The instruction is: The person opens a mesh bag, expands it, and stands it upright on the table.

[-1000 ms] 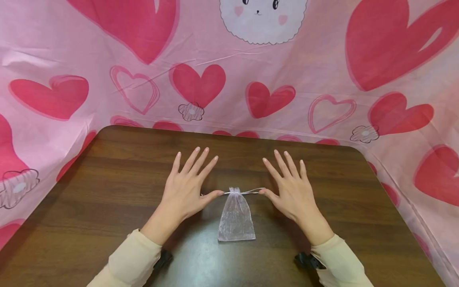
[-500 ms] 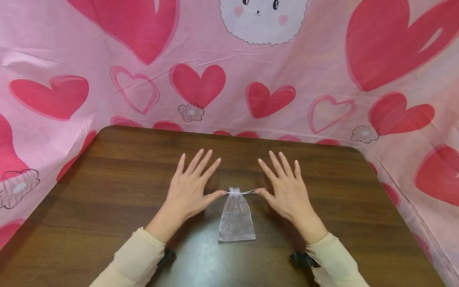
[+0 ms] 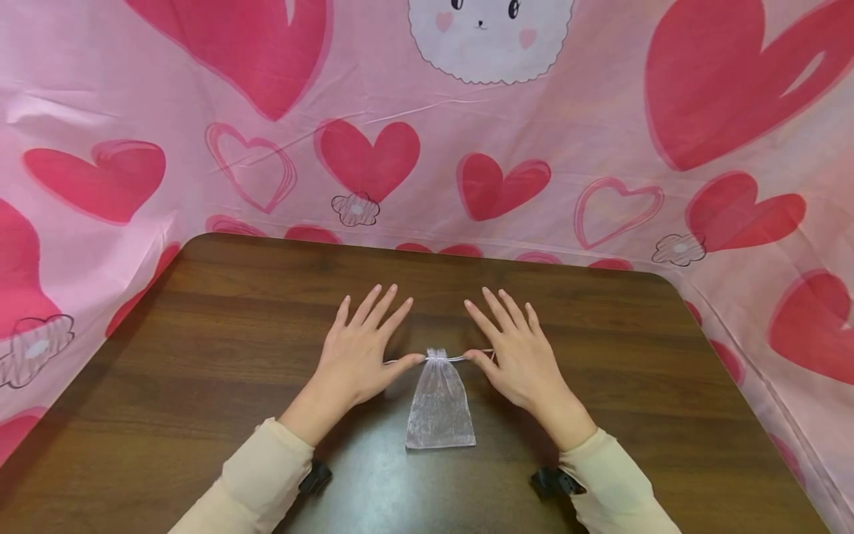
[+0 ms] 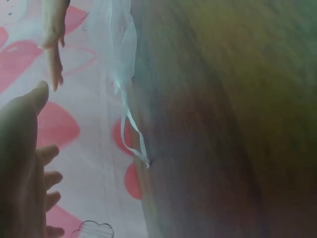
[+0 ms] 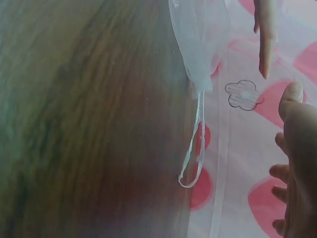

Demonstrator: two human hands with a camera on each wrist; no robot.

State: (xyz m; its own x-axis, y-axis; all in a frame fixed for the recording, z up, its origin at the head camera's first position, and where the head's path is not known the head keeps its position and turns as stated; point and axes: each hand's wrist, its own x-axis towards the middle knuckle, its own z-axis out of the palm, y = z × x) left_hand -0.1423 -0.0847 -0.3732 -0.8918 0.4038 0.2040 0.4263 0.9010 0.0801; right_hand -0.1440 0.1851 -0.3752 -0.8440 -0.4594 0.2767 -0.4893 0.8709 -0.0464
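Observation:
A small sheer white drawstring pouch (image 3: pixel 440 408) lies flat on the table, its gathered neck pointing away from me. Ribbon loops stretch out from both sides of the neck; the wrist views show the left loop (image 4: pixel 130 131) and the right loop (image 5: pixel 193 148) lying slack on the wood. My left hand (image 3: pixel 356 363) is spread with straight fingers to the left of the pouch, its thumb near the neck. On the other side my right hand (image 3: pixel 527 360) mirrors it, fingers straight. Both wrist views show the hands raised above the table, apart from the ribbons and holding nothing.
The dark wooden table (image 3: pixel 200 386) has rounded far corners. Behind and beside it hangs a pink cloth (image 3: pixel 440 104) printed with red hearts and flowers. Black wrist straps (image 3: pixel 555 482) show below the cream sleeves (image 3: pixel 256 475).
Both hands have moved inward, towards each other and the pouch, the right one farther. They have also come slightly nearer to me. The pouch has stayed in place.

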